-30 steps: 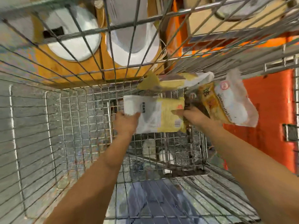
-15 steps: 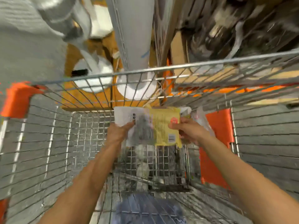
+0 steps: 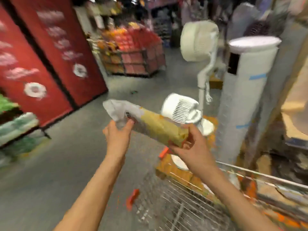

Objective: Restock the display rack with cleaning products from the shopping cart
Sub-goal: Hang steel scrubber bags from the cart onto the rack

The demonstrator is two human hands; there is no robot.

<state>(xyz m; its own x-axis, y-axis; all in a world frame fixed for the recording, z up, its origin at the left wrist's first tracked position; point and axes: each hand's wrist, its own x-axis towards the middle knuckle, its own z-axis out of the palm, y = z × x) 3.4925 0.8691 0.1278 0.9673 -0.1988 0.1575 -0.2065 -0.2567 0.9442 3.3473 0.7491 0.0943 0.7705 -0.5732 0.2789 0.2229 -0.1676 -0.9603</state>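
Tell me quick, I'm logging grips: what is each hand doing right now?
Left hand: closed on the white end of the yellow and white packet.
Right hand: closed on the packet's yellow end.

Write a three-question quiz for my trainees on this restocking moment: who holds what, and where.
1. True or false: both hands grip the yellow-and-white packet.
2. Which hand holds the packet's white end: A the left hand, B the right hand?
3. Fill in: the wire ___ sits at the lower right, below the right arm.

Key: 1 true. 2 A. 3 cart.
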